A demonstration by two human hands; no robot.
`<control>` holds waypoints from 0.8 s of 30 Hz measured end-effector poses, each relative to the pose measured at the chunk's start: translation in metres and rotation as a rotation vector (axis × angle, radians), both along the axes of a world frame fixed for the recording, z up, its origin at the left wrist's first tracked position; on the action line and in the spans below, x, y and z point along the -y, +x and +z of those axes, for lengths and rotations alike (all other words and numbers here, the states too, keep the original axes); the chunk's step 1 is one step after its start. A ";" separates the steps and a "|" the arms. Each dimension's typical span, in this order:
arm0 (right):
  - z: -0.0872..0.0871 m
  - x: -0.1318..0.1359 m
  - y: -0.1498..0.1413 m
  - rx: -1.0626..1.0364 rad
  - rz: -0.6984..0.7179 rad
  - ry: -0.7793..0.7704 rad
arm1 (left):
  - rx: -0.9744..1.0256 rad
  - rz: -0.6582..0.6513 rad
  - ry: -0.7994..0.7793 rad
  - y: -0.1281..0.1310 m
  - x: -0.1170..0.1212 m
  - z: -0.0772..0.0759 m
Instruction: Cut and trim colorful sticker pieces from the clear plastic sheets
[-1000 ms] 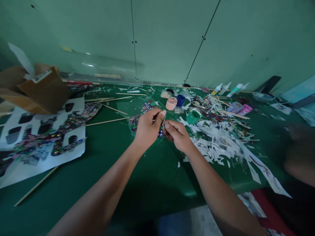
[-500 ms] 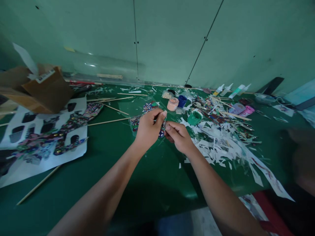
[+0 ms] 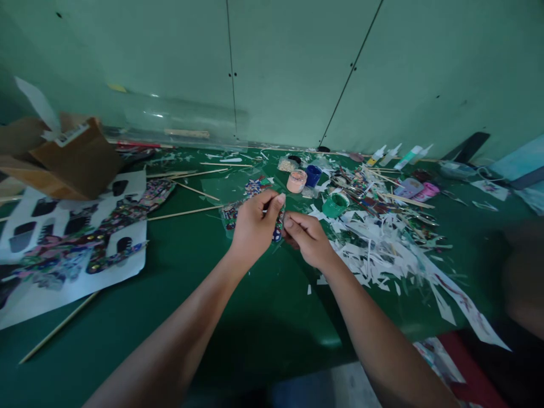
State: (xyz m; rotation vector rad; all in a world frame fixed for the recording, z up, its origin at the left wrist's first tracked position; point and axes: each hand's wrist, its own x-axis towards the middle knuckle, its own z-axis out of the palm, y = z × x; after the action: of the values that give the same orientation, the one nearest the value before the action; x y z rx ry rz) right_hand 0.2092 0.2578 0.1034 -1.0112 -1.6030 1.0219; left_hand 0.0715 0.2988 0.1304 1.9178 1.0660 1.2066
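Cutout with a blue-and-white pattern (image 3: 277, 234), mostly hidden, sat between both hands above the green desk (image 3: 263, 306) in the head view: left hand (image 3: 257, 224) and right hand (image 3: 308, 238) pinched it, fingers closed. White paper scraps (image 3: 369, 255) lay beside the right.

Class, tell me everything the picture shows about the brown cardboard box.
The brown cardboard box sits at the far left of the table, partly over a white sheet with dark and colourful patterns. It is open, its flaps spread outward. A flap bears a white label, its print unreadable, and a pale strip sticks up at a slant. The left hand is apart from it.
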 end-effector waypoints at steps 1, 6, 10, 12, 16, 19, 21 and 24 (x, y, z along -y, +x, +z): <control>0.000 0.000 0.000 -0.010 0.009 -0.014 | -0.003 0.002 0.001 0.000 0.000 0.000; 0.000 0.000 0.001 -0.060 0.061 -0.054 | 0.006 -0.015 0.017 0.000 0.001 0.000; 0.000 0.000 0.002 -0.086 0.095 -0.040 | 0.005 -0.034 0.009 0.000 0.001 -0.001; 0.000 0.000 0.002 -0.076 0.087 -0.042 | -0.004 -0.030 0.005 0.001 0.002 -0.001; 0.000 -0.001 0.003 -0.069 0.083 -0.082 | -0.032 -0.005 0.028 0.001 0.003 -0.002; -0.001 -0.002 0.003 -0.081 0.109 -0.107 | -0.048 0.007 0.050 0.000 0.003 -0.002; -0.001 -0.002 0.003 -0.075 0.119 -0.105 | -0.054 0.007 0.045 0.000 0.002 -0.002; -0.001 -0.002 0.003 -0.054 0.114 -0.085 | -0.042 0.007 0.029 0.000 0.001 -0.001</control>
State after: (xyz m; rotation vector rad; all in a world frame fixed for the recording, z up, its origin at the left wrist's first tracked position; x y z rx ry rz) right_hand 0.2125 0.2597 0.1021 -0.9497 -1.5988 1.1936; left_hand 0.0714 0.2975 0.1295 1.9708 1.0837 1.1967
